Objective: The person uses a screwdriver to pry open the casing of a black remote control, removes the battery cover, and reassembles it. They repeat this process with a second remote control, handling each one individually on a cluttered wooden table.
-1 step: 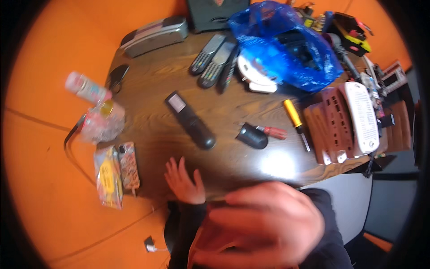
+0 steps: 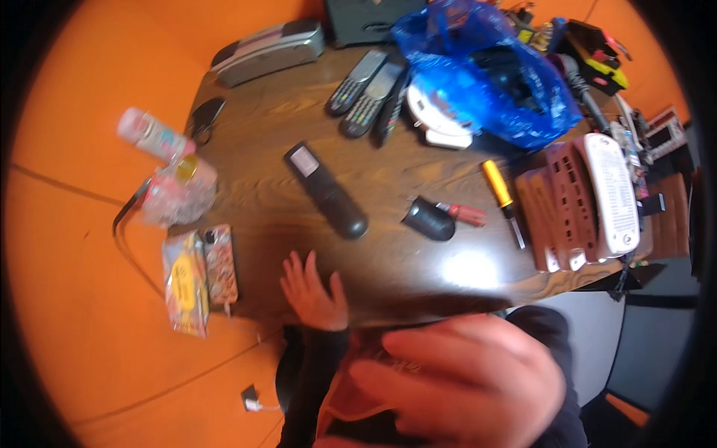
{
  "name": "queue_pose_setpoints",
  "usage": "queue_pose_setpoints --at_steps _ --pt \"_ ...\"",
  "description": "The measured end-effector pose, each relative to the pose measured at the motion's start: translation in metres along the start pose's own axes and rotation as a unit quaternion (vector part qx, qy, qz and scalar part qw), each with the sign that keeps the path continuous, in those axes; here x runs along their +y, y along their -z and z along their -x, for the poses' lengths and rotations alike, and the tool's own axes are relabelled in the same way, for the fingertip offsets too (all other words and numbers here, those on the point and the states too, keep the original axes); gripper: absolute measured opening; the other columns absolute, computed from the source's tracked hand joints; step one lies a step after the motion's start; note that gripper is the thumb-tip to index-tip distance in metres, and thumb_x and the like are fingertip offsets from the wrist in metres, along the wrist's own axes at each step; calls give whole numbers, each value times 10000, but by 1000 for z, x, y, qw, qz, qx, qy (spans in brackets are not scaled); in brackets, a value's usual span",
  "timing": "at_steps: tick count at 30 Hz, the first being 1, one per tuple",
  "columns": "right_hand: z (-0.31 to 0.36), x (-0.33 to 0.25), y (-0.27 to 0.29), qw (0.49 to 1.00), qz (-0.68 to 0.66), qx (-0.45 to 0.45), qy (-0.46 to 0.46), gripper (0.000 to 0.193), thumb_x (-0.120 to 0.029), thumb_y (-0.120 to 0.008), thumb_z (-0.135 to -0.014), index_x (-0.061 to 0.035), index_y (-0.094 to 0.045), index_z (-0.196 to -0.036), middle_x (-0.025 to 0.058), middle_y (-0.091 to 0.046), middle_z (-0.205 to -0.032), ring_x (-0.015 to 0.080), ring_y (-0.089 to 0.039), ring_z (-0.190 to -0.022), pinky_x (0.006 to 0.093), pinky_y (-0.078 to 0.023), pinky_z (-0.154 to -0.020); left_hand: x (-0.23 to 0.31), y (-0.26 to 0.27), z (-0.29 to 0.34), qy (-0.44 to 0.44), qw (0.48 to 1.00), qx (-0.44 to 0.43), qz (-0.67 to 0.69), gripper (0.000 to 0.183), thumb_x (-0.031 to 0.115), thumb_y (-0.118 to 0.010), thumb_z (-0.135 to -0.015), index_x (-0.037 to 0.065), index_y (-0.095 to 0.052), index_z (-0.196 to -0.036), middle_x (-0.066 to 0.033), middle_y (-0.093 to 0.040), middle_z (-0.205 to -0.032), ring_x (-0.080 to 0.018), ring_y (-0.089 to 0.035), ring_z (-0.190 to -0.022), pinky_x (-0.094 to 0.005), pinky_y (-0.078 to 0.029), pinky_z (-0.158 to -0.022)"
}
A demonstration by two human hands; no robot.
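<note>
My left hand (image 2: 312,293) lies at the table's near edge with its fingers spread and nothing in them. Just beyond it is a black remote control (image 2: 326,192), face down, a pale label on its back. My right hand (image 2: 478,377) is raised close to the camera over my lap, blurred. Its fingers point left and stand apart, and I see nothing held in them. To the right of the remote is a small curved black plastic piece (image 2: 429,219), touching a screwdriver with a red handle (image 2: 467,215). A yellow-handled screwdriver (image 2: 498,184) lies further right.
Three more remotes (image 2: 371,99) lie at the back beside a white round device (image 2: 433,112) and a blue plastic bag (image 2: 493,82). Router-like boxes (image 2: 571,205) stand at the right. A patterned phone (image 2: 221,265), a snack packet (image 2: 185,287) and a bottle (image 2: 153,136) are at the left.
The whole view has shifted slightly, so the table things sit a little higher and further right. My right hand has moved a bit to the right. My left hand stays by the edge.
</note>
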State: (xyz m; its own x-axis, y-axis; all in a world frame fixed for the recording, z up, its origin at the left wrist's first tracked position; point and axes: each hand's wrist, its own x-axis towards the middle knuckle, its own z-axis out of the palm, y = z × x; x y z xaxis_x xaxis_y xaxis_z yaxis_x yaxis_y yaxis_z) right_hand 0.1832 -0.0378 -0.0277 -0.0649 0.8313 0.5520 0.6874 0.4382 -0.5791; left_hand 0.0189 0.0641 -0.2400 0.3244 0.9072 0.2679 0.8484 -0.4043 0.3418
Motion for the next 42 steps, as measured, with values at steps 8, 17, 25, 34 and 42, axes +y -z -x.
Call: queue_pose_setpoints --at_steps 8,17,25,34,42 --pt "5 -84 -36 977 45 -152 144 210 -124 -541 -781 -49 -549 -977 69 -534 -792 182 -537 -733 290 -439 -621 -5 -11 2 -7 998 50 27 445 292 -494 -859 72 -442 -1243 -190 -352 -1358 -355 -298 -1270 -492 -191 -1041" --pt "1 -104 -76 964 13 -225 143 213 -108 -511 -769 -45 -553 -968 65 -540 -767 188 -555 -732 293 -453 -618 -10 -16 -1 -10 998 53 20 419 275 -487 -871 67 -454 -1233 -192 -397 -1326 -360 -322 -1255 -497 -209 -1032" --pt "41 57 -13 970 -56 -237 -9 448 -90 -551 -733 -70 -504 -1178 96 -572 -847 261 -591 -763 346 -490 -645 -5 1 -4 21 997 16 73 438 212 -499 -855 57 -431 -1259 -195 -403 -1320 -353 -327 -1255 -461 -220 -1035" --pt "78 146 -6 931 283 -141 -184 467 -82 -636 -690 -188 -583 -1142 144 -476 -1199 333 -440 -1128 411 -357 -946 41 -20 -110 34 990 47 125 730 356 -679 -726 41 -354 -1299 -220 -471 -1065 -378 -440 -993 -438 -380 -855" --pt "73 190 -19 952 217 -143 -160 464 -36 -530 -741 -143 -548 -1193 117 -530 -1010 257 -534 -920 361 -435 -792 23 -35 -146 145 967 23 210 897 203 -730 -623 -8 -232 -1339 -193 -560 -937 -305 -572 -814 -408 -470 -707"
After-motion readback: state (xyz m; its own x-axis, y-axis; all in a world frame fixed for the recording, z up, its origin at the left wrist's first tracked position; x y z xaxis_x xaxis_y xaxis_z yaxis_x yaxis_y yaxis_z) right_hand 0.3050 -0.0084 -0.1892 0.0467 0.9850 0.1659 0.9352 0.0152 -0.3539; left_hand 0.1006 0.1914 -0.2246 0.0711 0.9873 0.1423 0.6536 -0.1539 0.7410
